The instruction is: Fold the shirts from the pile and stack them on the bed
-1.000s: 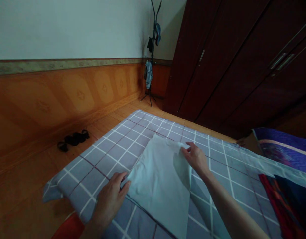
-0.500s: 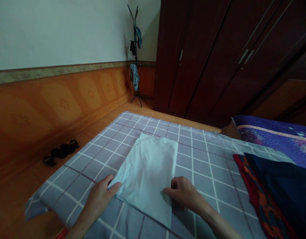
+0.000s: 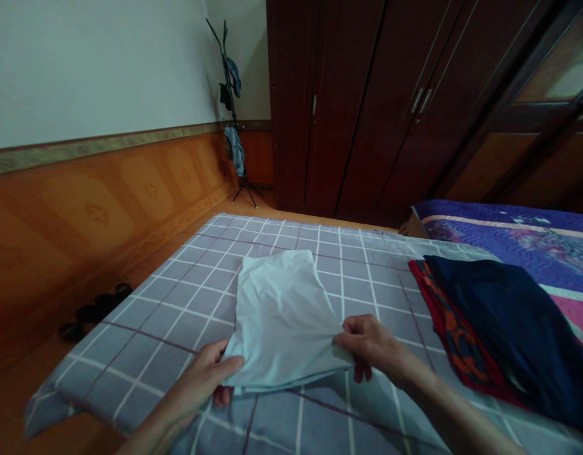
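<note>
A pale, folded cloth garment point(image 3: 282, 316) lies on a grey checked sheet point(image 3: 177, 297). Its near edge is lifted slightly and shows more than one layer. My left hand point(image 3: 210, 373) pinches the near left corner, thumb on top and fingers beneath. At the near right corner my right hand point(image 3: 369, 344) grips the cloth between thumb and fingers. The fabric is drawn wider between the hands than at its far end. Whether it is a shirt or another kind of garment I cannot tell.
Folded dark blue and red patterned clothes point(image 3: 499, 322) lie to the right. Behind them is a purple flowered bedcover point(image 3: 518, 234). A coat rack point(image 3: 234, 114) stands in the corner beside a dark wooden wardrobe point(image 3: 338, 114). Dark items point(image 3: 99, 309) lie on the floor at left.
My right hand now grips the near right corner, and the near edge is pulled wider and raised a little. The camera view has turned to the right.
</note>
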A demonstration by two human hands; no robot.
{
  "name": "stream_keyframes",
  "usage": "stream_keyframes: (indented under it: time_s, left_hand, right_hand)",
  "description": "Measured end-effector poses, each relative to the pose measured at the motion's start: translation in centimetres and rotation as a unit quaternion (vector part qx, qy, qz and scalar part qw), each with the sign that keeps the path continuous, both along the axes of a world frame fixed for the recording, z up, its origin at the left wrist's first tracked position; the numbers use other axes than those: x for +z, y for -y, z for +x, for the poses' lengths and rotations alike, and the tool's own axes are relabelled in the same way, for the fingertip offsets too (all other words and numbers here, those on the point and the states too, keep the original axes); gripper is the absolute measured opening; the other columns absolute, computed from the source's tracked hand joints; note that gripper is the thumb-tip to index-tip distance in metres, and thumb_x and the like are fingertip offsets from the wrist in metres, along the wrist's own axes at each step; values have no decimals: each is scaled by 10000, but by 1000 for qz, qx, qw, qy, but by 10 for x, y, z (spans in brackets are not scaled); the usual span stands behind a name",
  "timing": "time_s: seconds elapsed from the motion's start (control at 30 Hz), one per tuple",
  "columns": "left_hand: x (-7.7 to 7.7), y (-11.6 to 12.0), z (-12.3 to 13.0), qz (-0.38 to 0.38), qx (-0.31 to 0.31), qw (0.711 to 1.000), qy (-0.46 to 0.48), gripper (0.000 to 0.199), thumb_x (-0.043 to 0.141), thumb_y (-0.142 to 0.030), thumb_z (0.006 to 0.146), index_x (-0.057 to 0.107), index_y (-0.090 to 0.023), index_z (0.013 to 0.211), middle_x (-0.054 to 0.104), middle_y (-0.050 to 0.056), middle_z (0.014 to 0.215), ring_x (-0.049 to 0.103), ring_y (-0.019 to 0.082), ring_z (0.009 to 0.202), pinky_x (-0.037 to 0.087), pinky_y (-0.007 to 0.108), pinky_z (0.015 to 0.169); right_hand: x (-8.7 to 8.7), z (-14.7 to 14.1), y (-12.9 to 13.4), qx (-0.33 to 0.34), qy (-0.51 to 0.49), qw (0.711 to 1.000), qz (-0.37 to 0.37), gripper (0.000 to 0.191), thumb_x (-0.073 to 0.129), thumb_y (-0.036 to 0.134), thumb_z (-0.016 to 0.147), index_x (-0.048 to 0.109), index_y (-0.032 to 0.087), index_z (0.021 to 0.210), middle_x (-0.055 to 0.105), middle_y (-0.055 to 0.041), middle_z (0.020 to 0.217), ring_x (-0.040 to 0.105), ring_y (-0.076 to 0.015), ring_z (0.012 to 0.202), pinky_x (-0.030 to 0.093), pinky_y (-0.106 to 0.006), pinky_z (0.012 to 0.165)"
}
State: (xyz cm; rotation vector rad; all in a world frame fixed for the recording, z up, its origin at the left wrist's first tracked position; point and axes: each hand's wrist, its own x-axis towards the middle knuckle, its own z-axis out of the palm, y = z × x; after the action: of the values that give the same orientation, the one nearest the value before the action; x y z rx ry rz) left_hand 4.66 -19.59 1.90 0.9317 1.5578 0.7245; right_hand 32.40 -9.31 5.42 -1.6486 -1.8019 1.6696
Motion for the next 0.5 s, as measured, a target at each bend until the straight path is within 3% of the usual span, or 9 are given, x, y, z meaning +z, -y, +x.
stream_keyframes:
  time_s: [0.1, 0.2, 0.27, 0.33, 0.4, 0.5]
  left_hand:
    - [-4, 24, 36, -76, 30, 991, 108, 471, 629, -582, 647, 536, -169, 853, 559, -29, 588, 494, 97, 419, 354, 198, 406]
    - [1, 40, 48, -104, -27, 985, 139, 429, 620, -587, 666, 578, -196, 836, 618, 2, 688, 568, 128, 563, 433, 226, 525]
    - [15, 39, 41, -75, -138, 987, 33, 321, 600, -526, 721, 618, -208, 767, 633, 8, 704, 583, 154, 645, 439, 246, 596]
    - [36, 29, 31, -15, -246, 955, -164, 254, 594, -442, 751, 636, -209, 659, 628, 14, 656, 582, 190, 673, 418, 269, 624]
    - [58, 9, 27, 65, -296, 895, -327, 274, 562, -402, 797, 647, -212, 619, 625, 20, 631, 582, 210, 687, 402, 295, 667]
    - [77, -31, 42, 200, -339, 839, -376, 311, 450, -361, 899, 680, -221, 742, 643, 12, 677, 589, 185, 692, 396, 294, 716]
  right_hand:
    - [-6, 38, 8, -28, 4, 1000, -9, 229, 512, 392, 676, 393, 230, 567, 448, 64, 366, 505, -114, 333, 314, -190, 328]
    - [-21, 68, 18, -20, 127, 991, 37, 237, 499, 370, 713, 393, 234, 551, 473, 35, 386, 523, -132, 367, 310, -214, 363]
    - [-28, 79, 22, -21, 238, 960, 143, 197, 514, 333, 734, 472, 225, 575, 563, -3, 481, 583, -161, 474, 365, -243, 445]
    - [-29, 80, 25, -24, 305, 917, 255, 125, 543, 335, 751, 579, 230, 693, 645, -27, 638, 632, -200, 611, 421, -281, 548]
    - [-27, 69, 31, 5, 293, 890, 350, 150, 521, 341, 792, 621, 240, 842, 675, -49, 800, 648, -226, 724, 460, -314, 620]
    - [-24, 38, 44, 136, 175, 847, 483, 196, 444, 245, 838, 621, 209, 913, 653, -102, 999, 633, -234, 876, 502, -335, 710]
